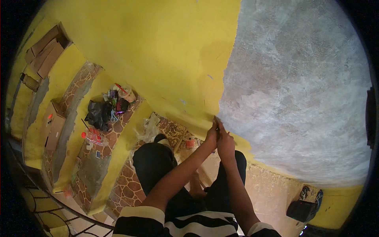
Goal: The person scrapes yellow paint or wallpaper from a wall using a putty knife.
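My left hand (212, 136) and my right hand (226, 143) meet close together in front of the wall, low down where two surfaces join. To their upper left is yellow paint (169, 47); to the right spreads a mottled grey-white area (292, 98) with a ragged edge. Fingers of both hands are closed and point up toward that edge. Something small and dark seems to lie between them, but its kind is hidden by the fingers. Whether the fingertips touch the wall I cannot tell.
Stone-patterned steps (125, 185) with yellow risers climb at the left. On them lie a black plastic bag (98, 114), a drink cup (126, 94), a bottle with a red cap (94, 136) and cardboard boxes (53, 124). A black bag (302, 210) rests at the lower right.
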Available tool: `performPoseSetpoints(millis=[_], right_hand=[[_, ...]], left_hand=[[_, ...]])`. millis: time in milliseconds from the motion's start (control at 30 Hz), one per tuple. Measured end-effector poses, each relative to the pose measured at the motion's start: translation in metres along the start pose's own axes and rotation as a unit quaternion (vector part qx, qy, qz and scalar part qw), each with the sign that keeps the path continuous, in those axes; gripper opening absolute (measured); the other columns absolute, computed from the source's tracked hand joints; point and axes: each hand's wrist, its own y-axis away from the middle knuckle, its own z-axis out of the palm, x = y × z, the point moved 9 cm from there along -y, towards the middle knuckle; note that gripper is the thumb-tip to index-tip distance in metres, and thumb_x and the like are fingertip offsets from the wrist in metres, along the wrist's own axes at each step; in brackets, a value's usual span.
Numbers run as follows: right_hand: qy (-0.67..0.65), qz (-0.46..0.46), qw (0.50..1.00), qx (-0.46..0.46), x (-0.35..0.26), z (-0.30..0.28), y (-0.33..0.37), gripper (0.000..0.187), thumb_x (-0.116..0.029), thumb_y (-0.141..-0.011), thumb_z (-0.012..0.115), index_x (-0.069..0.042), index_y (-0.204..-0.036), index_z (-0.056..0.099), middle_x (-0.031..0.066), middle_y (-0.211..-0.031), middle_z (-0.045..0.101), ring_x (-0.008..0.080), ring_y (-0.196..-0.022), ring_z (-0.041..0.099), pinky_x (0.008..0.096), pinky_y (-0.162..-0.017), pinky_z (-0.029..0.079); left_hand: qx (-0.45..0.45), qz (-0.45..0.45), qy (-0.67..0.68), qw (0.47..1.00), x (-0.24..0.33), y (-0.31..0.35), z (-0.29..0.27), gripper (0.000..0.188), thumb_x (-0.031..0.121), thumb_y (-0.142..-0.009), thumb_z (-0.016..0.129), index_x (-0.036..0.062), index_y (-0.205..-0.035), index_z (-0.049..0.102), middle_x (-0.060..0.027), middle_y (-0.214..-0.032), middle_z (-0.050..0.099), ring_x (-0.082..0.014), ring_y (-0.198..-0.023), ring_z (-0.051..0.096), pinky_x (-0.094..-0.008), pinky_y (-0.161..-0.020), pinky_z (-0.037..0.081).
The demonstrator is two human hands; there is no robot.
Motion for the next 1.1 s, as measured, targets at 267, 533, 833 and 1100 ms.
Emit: performPoseSetpoints(millis=[267, 533, 833, 1100], right_hand=[[0.023, 0.002, 1.000, -0.012, -0.005, 0.002, 0.010, 0.051, -0.014, -0.088, 0.044, -0.022, -0.136, 0.029, 0.0220, -0.091, 0.061, 0.0396, -0.076, 0.060, 0.0494, -0.074, 0.048], [0.076, 0.028, 0.996, -0.035, -0.017, 0.016, 0.008, 0.046, -0.017, -0.089, 0.041, -0.024, -0.134, 0.035, 0.0291, -0.085, 0.059, 0.0456, -0.080, 0.058, 0.0524, -0.070, 0.047], [0.081, 0.050, 0.995, -0.031, 0.008, 0.018, 0.000, 0.045, -0.016, -0.089, 0.038, -0.023, -0.133, 0.035, 0.0288, -0.079, 0.059, 0.0457, -0.075, 0.059, 0.0533, -0.069, 0.047], [0.061, 0.049, 0.996, -0.039, 0.012, 0.029, 0.003, 0.048, -0.015, -0.089, 0.040, -0.025, -0.135, 0.031, 0.0281, -0.095, 0.059, 0.0433, -0.085, 0.059, 0.0506, -0.070, 0.049]], left_hand=[[0.040, -0.004, -0.034, 0.999, -0.004, 0.011, -0.008, 0.051, 0.053, -0.090, 0.039, 0.0081, -0.113, 0.051, -0.0054, -0.099, 0.054, -0.0181, -0.090, 0.050, -0.0337, -0.080, 0.044], [-0.093, 0.159, -0.260, 0.948, 0.027, 0.012, -0.012, 0.054, 0.055, -0.088, 0.040, 0.0070, -0.109, 0.053, -0.0064, -0.094, 0.056, -0.0181, -0.087, 0.053, -0.0338, -0.075, 0.046], [0.018, -0.019, -0.100, 0.995, -0.013, -0.017, -0.028, 0.058, 0.057, -0.088, 0.040, 0.0052, -0.111, 0.053, -0.0070, -0.092, 0.058, -0.0206, -0.084, 0.054, -0.0352, -0.076, 0.047], [0.014, 0.020, -0.080, 0.996, -0.007, -0.023, -0.035, 0.054, 0.053, -0.090, 0.038, 0.0063, -0.112, 0.052, -0.0069, -0.096, 0.058, -0.0194, -0.086, 0.054, -0.0328, -0.076, 0.046]])
